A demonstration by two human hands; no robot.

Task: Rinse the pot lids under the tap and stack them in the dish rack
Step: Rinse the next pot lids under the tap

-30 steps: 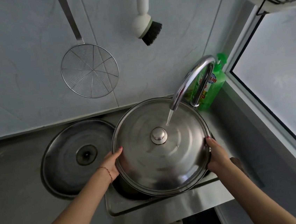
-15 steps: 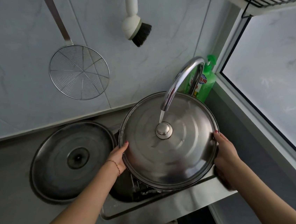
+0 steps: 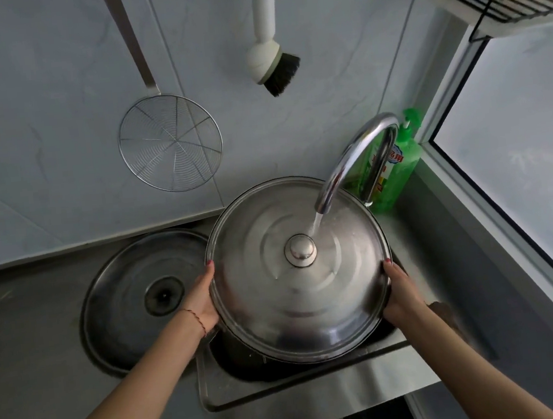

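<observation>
Both hands grip lid (image 3: 277,298) rim | steel, domed, knobbed, wet under tap (image 3: 349,164)

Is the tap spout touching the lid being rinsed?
Apart. The head view shows the tap spout ending above the lid, with a stream of water bridging the gap beside the knob.

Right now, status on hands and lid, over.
Left hand and right hand grip lid by opposite rims. Tap water hitting near knob. Second lid left, nothing blocking.
</observation>
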